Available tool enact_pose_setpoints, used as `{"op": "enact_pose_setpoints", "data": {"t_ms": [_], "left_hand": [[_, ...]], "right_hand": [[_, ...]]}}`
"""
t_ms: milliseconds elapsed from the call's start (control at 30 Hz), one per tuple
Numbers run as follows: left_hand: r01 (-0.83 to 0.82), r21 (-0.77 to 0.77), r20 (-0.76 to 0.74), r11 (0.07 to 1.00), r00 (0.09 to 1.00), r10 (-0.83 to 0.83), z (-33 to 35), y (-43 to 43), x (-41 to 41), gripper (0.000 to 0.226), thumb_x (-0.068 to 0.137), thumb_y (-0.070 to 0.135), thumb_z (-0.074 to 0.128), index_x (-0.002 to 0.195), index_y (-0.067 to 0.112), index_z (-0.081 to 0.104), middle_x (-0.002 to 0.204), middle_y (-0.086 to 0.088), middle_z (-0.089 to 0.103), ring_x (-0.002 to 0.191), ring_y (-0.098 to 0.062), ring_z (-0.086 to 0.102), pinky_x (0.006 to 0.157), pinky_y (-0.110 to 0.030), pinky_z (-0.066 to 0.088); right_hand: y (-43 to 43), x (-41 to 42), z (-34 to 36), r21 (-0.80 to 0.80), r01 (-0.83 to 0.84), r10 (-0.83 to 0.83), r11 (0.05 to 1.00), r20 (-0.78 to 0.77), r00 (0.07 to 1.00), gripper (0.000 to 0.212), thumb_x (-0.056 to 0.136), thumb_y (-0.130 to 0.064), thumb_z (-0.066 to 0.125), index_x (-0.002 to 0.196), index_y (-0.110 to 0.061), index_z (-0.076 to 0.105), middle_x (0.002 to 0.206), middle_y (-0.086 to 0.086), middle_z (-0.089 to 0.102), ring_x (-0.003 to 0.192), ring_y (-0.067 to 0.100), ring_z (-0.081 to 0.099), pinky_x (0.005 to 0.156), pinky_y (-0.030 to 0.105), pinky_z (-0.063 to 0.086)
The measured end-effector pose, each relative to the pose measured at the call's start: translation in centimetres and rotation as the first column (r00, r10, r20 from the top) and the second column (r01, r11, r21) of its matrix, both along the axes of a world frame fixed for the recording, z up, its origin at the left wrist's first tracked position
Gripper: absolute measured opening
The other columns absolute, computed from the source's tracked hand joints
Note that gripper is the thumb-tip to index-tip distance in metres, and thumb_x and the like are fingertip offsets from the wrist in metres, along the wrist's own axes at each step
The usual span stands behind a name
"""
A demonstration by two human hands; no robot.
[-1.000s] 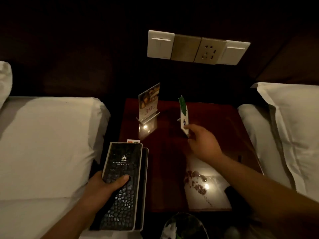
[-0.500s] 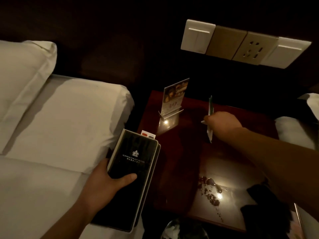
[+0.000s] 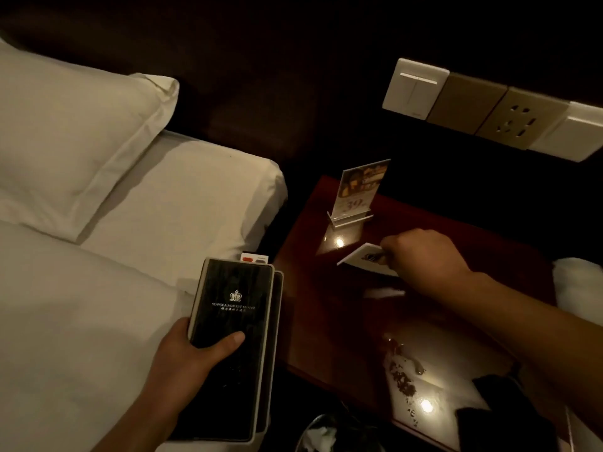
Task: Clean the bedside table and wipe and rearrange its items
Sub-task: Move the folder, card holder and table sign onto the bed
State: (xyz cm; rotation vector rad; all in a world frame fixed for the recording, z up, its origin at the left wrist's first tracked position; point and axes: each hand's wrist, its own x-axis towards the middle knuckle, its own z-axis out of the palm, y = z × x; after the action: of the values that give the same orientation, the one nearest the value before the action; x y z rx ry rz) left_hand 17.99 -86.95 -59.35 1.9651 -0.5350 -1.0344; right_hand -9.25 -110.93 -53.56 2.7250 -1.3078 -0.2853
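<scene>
Bedside table (image 3: 310, 308) sat right of centre, dark red glossy top. Right hand (image 3: 424, 256) was over its middle, fingers curled, pinching a white card (image 3: 360, 261) held tilted low over the surface. Acrylic sign stand (image 3: 359, 190) stood upright near the table's back edge. Crumbs (image 3: 403, 380) and a black cloth (image 3: 499, 415) lay lower right. Left hand (image 3: 192, 357), bottom centre, gripped black folders (image 3: 231, 314), thumb on the cover, over the bed (image 3: 114, 305) edge
</scene>
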Motion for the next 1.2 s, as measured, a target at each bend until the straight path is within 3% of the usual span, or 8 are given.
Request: {"op": "enact_pose_setpoints", "data": {"t_ms": [100, 300, 500, 600, 767, 1000, 1200], "left_hand": [[-0.073, 0.006, 0.012, 0.997, 0.997, 0.073, 0.7, 2.2, 0.7, 0.064, 0.048, 0.051, 0.087, 0.103, 0.024, 0.067, 0.091, 0.001, 0.077, 0.078, -0.015, 0.075, 0.066, -0.032, 0.057], [-0.273, 0.0, 0.019, 0.962, 0.962, 0.273, 1.6, 8.3, 3.7, 0.046, 0.065, 0.033, 0.089, 0.104, 0.023, 0.067, 0.095, 0.001, 0.076, 0.084, -0.02, 0.073, 0.069, -0.033, 0.056], [-0.43, 0.0, 0.057, 0.903, 0.902, 0.429, 1.0, 15.8, 8.2, 0.039, 0.067, 0.035, 0.088, 0.098, 0.026, 0.065, 0.092, 0.001, 0.075, 0.08, -0.019, 0.073, 0.063, -0.032, 0.055], [-0.5, 0.009, 0.054, 0.866, 0.865, 0.499, 0.6, 20.3, 10.2, 0.041, 0.068, 0.037, 0.087, 0.101, 0.025, 0.067, 0.092, 0.0, 0.076, 0.08, -0.021, 0.074, 0.064, -0.034, 0.057], [-0.614, 0.022, 0.048, 0.789, 0.789, 0.613, 0.4, 28.4, 13.9, 0.039, 0.067, 0.039, 0.087, 0.098, 0.024, 0.068, 0.09, 0.002, 0.076, 0.076, -0.02, 0.075, 0.06, -0.031, 0.056], [-0.757, 0.04, 0.027, 0.652, 0.653, 0.757, 1.1, 41.0, 20.2, 0.034, 0.067, 0.039, 0.087, 0.092, 0.024, 0.069, 0.084, 0.001, 0.076, 0.071, -0.021, 0.075, 0.057, -0.032, 0.055], [-0.829, 0.042, 0.032, 0.558, 0.559, 0.828, 1.6, 51.3, 26.2, 0.037, 0.067, 0.039, 0.087, 0.092, 0.02, 0.067, 0.09, -0.002, 0.075, 0.077, -0.026, 0.074, 0.065, -0.037, 0.057]], "right_hand": [[1.3, 2.6, 0.9, 0.058, -0.038, 0.032, 0.998, 0.098, 0.995, 0.02, 0.089, -0.04, 0.063, 0.1, -0.023, 0.065, 0.094, 0.002, 0.072, 0.075, 0.017, 0.066, 0.049, 0.023, 0.035], [5.3, 9.8, 2.0, 0.194, -0.115, 0.067, 0.974, 0.236, 0.969, 0.021, 0.09, -0.045, 0.059, 0.08, -0.027, 0.056, 0.095, 0.0, 0.071, 0.074, 0.016, 0.064, 0.057, 0.034, 0.053], [10.4, 18.1, 0.7, 0.169, -0.276, 0.233, 0.946, 0.233, 0.944, 0.031, 0.09, -0.047, 0.059, 0.069, -0.026, 0.048, 0.088, -0.003, 0.073, 0.066, 0.014, 0.063, 0.046, 0.027, 0.04], [13.6, 22.7, 0.2, 0.166, -0.329, 0.288, 0.93, 0.231, 0.929, 0.034, 0.09, -0.048, 0.058, 0.072, -0.02, 0.054, 0.086, 0.0, 0.072, 0.067, 0.019, 0.064, 0.049, 0.031, 0.047], [20.6, 30.5, 0.1, 0.159, -0.445, 0.408, 0.881, 0.221, 0.886, 0.028, 0.092, -0.046, 0.055, 0.078, -0.022, 0.055, 0.075, 0.002, 0.066, 0.062, 0.024, 0.055, 0.046, 0.028, 0.033], [31.4, 41.7, 0.4, 0.185, -0.563, 0.519, 0.806, 0.237, 0.821, 0.02, 0.094, -0.039, 0.053, 0.086, -0.021, 0.055, 0.062, -0.006, 0.045, 0.051, 0.012, 0.042, 0.043, 0.026, 0.025], [40.9, 51.0, 0.7, 0.181, -0.663, 0.624, 0.726, 0.231, 0.746, 0.019, 0.092, -0.039, 0.056, 0.096, -0.021, 0.059, 0.085, 0.002, 0.068, 0.05, 0.011, 0.039, 0.043, 0.024, 0.025]]}}
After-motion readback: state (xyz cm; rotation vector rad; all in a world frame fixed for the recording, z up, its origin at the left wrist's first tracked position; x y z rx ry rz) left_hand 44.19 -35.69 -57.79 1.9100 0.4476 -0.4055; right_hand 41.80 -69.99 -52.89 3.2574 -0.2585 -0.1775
